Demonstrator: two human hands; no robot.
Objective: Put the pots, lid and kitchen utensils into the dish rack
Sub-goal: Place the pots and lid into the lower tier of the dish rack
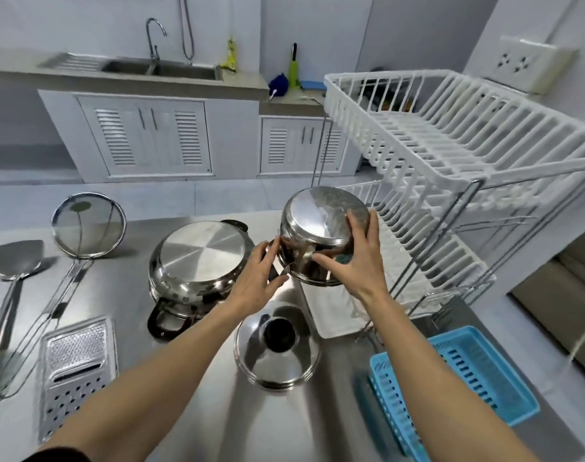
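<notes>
I hold a small steel pot (318,221) upside down above the counter, just left of the white two-tier dish rack (451,151). My right hand (354,258) grips its right side and my left hand (257,278) holds its black handle on the left. A larger steel pot (197,258) lies upside down on the steel counter to the left. A steel lid (277,348) with a black knob rests below my hands. A mesh strainer (87,225), a spatula (14,261) and a flat grater (77,371) lie on the left.
A blue plastic basket (464,385) sits at the counter's right front corner. A white drip tray (338,315) lies under the rack's lower tier. Beyond the steel counter (134,295) are a sink (157,68) with a tap and white louvred cabinets.
</notes>
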